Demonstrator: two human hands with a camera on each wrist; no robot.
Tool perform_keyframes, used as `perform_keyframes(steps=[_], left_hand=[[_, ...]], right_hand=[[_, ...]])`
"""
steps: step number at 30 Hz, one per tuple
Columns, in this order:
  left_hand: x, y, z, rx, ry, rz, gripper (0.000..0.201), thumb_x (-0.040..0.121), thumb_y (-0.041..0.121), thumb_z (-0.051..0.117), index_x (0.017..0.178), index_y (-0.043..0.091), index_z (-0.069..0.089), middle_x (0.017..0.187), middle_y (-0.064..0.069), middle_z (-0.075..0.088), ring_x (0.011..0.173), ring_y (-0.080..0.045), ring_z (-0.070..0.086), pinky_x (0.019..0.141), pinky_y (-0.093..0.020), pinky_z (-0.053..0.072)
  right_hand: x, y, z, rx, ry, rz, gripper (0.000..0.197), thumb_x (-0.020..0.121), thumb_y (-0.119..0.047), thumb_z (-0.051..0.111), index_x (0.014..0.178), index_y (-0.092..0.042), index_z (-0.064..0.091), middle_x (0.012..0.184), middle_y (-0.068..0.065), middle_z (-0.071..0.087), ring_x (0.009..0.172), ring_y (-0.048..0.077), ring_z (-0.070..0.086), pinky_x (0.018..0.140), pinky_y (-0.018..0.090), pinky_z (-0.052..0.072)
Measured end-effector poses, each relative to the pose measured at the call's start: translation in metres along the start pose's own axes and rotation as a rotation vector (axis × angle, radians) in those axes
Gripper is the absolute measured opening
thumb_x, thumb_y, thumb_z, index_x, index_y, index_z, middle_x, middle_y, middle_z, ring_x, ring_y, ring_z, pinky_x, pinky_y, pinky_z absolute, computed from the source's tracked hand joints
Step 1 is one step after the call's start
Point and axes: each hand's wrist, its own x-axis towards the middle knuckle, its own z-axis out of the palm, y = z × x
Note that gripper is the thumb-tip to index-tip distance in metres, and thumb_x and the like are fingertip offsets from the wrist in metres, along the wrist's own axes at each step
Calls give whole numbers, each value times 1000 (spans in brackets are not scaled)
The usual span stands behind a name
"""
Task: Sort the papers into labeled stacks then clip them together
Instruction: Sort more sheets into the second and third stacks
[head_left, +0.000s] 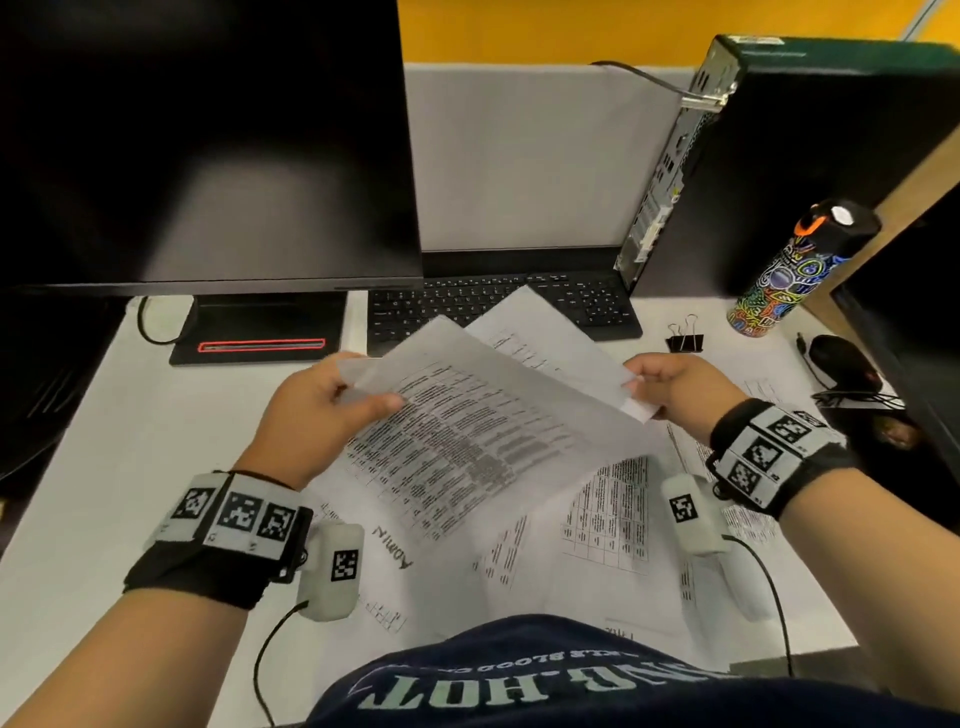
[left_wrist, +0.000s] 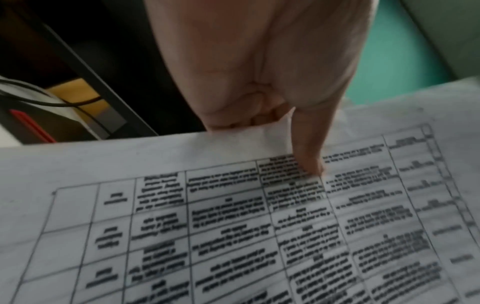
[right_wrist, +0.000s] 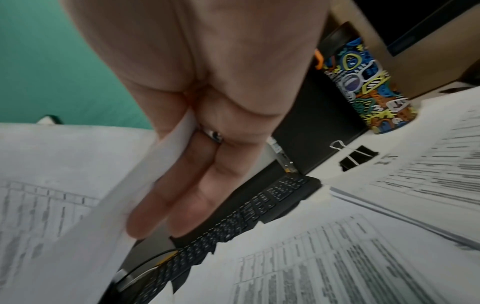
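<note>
Both hands holding printed sheet (head_left: 467, 415) up over desk (head_left: 104, 467): L hand (head_left: 311, 410) pinching its left edge w/ thumb on top, R hand (head_left: 670, 387) pinching right corner; more papers (head_left: 613, 514) lying underneath, binder clip (head_left: 684, 338) far right nr bottle (head_left: 784, 275)

White bench (head_left: 104, 441), grey partition panel (head_left: 519, 156) behind it, yellow wall (head_left: 545, 31) above. Dark monitor (head_left: 208, 140) left, black keyboard (head_left: 587, 306) centre, PC tower (head_left: 779, 171) right, wood-edged shelf unit (head_left: 852, 260) far right.

I hold a printed table sheet (head_left: 467, 415) tilted above scattered papers (head_left: 608, 514); a black binder clip (head_left: 684, 340) lies beyond.
</note>
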Motion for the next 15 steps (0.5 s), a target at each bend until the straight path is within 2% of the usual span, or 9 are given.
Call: perform_keyframes(steps=[2,3,5,6,8,10,12,13,15], left_hand=[[-3,-1,6,-43,-2,14,26,73,17,78,83,40,69,109,20,64,98,-3,61,84,-26,49],[-4,-3,7,-84,-6,5,27,73,16,78,83,40,69,107,20,65,98,-4,62,85,-30,50],[-7,-8,7,-106,-2,-32,22,72,17,79,77,31,64,91,12,70,88,-11,65,80,-40,53],[-8,-13,6,-95,3,-57,23,70,20,82,78,28,61,88,6,70,86,-15,66,78,-44,54],[-14,-21,1,-126,-27,-115,44,59,28,84,95,26,59,98,-1,70,95,-22,67,80,-47,55],[-23,-33,-5,-203,-79,-183,63,48,29,85,105,24,59,102,-5,72,98,-25,68,82,-44,56],[-35,-40,-13,-275,-143,-256,71,37,33,87,103,15,66,96,-6,75,92,-22,71,79,-34,57],[-41,-45,-16,-283,-171,-277,75,31,39,88,98,13,70,92,-6,76,90,-21,72,77,-30,56],[-49,-56,-21,-282,-205,-267,68,26,46,89,83,12,75,84,-7,75,83,-20,71,75,-26,55]], right_hand=[[-2,-11,7,-37,-49,-51,29,89,-2,56,71,-22,67,64,-7,66,53,1,56,51,11,45],[-5,-17,11,-46,-75,-74,33,88,-2,56,68,-25,67,59,-11,65,50,-2,55,52,12,46],[-8,-26,22,-48,-129,-81,43,87,2,56,62,-31,66,54,-15,64,49,-8,56,55,13,48],[-8,-27,26,-46,-153,-78,43,86,4,56,64,-31,65,55,-15,65,49,-10,57,55,11,48],[-7,-25,33,20,-225,-29,34,86,6,55,76,-23,69,67,-10,70,59,-2,64,60,15,53],[-1,-17,45,34,-238,82,33,88,4,52,89,-22,71,88,-2,71,73,14,66,75,30,55],[7,-2,61,-140,-240,192,30,91,-2,50,101,-24,67,105,-6,62,92,15,59,92,31,47],[13,7,69,-251,-207,249,29,92,-5,51,111,-22,64,114,-9,57,101,13,56,96,28,43],[24,24,87,-224,-87,362,38,89,-6,55,125,-15,57,131,-3,55,112,18,55,98,28,45]])
